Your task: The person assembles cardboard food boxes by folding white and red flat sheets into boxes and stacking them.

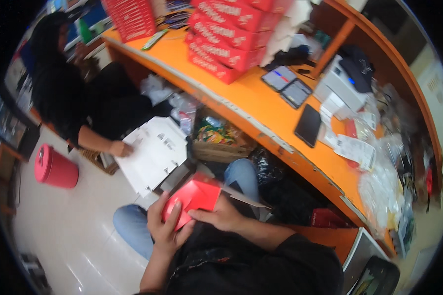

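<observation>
Above my lap, both hands hold a red folded-card piece, like a small box partly folded, with flat faces and creases. My left hand grips its left side, thumb lying on the front face. My right hand closes on its lower right part, its thumb pressed on the card. A thin brown-grey cardboard edge sticks out beyond my right hand; whether it belongs to the red piece I cannot tell. Just past my hands is a white flat cardboard sheet with slots and dark print, touched by a co-worker's hand.
An orange counter runs across, carrying stacked red boxes, a phone, a white printer and plastic bags. Below it is a cardboard box of packets. A red bin stands on the floor near the seated co-worker.
</observation>
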Motion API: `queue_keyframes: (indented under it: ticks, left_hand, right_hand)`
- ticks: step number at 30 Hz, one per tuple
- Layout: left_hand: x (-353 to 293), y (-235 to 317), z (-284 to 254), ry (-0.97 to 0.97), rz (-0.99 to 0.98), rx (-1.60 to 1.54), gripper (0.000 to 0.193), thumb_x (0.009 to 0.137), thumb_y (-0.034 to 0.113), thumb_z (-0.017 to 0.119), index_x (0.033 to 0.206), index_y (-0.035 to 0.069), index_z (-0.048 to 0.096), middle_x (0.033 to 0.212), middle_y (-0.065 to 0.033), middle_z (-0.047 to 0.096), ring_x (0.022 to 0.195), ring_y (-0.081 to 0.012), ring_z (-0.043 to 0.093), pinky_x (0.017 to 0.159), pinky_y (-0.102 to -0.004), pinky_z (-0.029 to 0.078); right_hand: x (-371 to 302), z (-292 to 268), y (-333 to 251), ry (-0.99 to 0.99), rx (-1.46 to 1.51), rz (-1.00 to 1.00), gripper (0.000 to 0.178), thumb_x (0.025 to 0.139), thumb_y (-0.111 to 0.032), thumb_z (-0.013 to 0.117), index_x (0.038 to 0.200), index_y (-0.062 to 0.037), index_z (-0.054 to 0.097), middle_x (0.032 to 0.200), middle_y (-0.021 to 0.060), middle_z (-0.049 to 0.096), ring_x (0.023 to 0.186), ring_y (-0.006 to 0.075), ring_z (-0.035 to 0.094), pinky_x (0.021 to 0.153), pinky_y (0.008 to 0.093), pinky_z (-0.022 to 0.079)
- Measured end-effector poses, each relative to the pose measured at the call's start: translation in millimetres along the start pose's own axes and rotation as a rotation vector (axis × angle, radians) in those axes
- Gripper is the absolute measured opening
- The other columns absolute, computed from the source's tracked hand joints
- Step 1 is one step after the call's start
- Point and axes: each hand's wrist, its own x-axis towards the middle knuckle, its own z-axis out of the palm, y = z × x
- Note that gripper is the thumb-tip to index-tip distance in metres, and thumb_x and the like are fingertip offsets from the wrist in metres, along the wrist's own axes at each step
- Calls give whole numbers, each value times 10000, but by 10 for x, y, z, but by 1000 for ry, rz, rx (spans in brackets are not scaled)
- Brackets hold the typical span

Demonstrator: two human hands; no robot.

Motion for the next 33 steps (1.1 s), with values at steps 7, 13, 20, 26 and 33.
queue_keyframes:
  ticks: [7, 13, 20, 26, 33]
  left_hand:
    - [-516, -268, -31, 24, -455, -448, 408, 860, 135, 771, 1221, -24, 670, 1247, -195, 675, 1146, -276, 667, 985, -363, 512]
    - [-457, -269, -18, 68, -441, -592, 413, 879, 149, 761, 1256, 14, 661, 1241, -197, 673, 1092, -279, 692, 917, -362, 550]
    - [-455, -345, -332, -173, -55, -158, 465, 864, 155, 735, 1296, 33, 612, 1120, -192, 692, 870, -366, 699, 691, -411, 587]
    - [-344, -110, -442, -11, -236, -271, 483, 862, 201, 731, 1295, 31, 603, 933, -172, 708, 735, -356, 698, 624, -405, 580]
    - [-314, -16, -149, 64, -514, -230, 531, 852, 292, 764, 1304, 46, 632, 855, -179, 716, 727, -311, 727, 662, -379, 593]
  right_hand:
    - [-62, 318, -23, -171, 54, 78, 316, 979, -140, 596, 1254, 15, 601, 1206, 97, 642, 1116, 191, 598, 969, 356, 467]
    - [10, -40, -62, 214, -186, 197, 362, 1062, -276, 486, 1030, 41, 659, 856, 106, 691, 732, 182, 655, 641, 272, 517]
    - [204, 56, -568, 136, -450, 244, 343, 1039, -244, 553, 837, 20, 636, 702, 24, 579, 603, 122, 488, 549, 270, 398]
    - [161, -150, -40, -86, -952, -482, 252, 989, -209, 652, 836, -10, 632, 692, 33, 576, 610, 124, 498, 579, 301, 440]
    - [48, 164, 251, 91, -724, -211, 198, 962, -172, 656, 854, -8, 636, 761, 43, 638, 694, 116, 585, 639, 254, 445]
